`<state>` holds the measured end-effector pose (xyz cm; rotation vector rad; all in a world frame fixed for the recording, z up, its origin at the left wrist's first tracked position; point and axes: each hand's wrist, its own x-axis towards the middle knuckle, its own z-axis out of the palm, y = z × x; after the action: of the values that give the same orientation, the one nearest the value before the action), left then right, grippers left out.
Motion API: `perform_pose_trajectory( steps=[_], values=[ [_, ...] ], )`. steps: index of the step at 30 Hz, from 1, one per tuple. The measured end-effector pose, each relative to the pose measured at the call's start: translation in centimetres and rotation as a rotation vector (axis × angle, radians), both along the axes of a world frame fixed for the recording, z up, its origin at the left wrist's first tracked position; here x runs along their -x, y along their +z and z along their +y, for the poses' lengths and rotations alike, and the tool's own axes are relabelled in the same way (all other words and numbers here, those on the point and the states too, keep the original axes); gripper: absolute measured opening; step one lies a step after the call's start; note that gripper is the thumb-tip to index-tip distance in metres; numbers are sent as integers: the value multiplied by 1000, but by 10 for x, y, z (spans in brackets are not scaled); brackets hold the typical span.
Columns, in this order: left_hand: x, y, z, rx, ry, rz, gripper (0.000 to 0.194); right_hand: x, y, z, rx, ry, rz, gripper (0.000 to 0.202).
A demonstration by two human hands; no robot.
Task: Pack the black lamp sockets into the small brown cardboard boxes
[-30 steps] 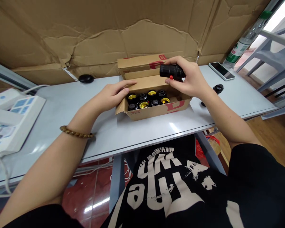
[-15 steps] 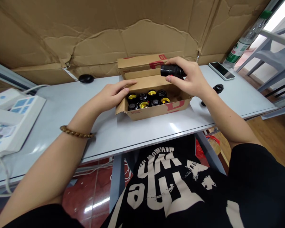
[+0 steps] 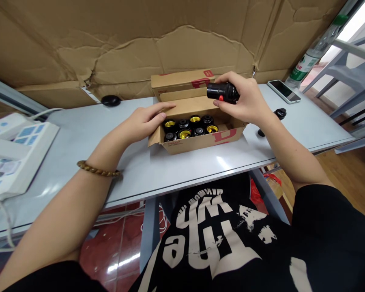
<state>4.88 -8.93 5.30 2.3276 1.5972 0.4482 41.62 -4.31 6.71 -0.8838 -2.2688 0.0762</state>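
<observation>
Our right hand [image 3: 247, 97] clamps its fingers on a black cylinder [image 3: 220, 91], while our left hand [image 3: 142, 121], fingers apart, touches the open box [image 3: 197, 144].

bright light enters at the upper right, beyond the grey plastic chair [image 3: 353, 75]. 2 patches of glare whiten the glossy pale grey tabletop [image 3: 197, 162]; another streaks the dark red tiled floor [image 3: 105, 243]. the edges look stretched.
</observation>
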Motion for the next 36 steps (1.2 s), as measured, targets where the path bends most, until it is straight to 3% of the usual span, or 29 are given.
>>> perform_pose_trajectory(
  steps=[17,21,29,36],
  values=[
    [-3,1,-2,7,14,-2,78,0,7,-8,30,62,12,53],
    [-4,2,-3,7,20,17,78,4,10,-11,73,20,6,60],
    [-3,2,-3,3,23,22,78,4,19,-20,127,-91,-36,53],
    [-3,0,-1,-2,12,13,77,5,17,-19,98,-50,-47,62]
  ],
)
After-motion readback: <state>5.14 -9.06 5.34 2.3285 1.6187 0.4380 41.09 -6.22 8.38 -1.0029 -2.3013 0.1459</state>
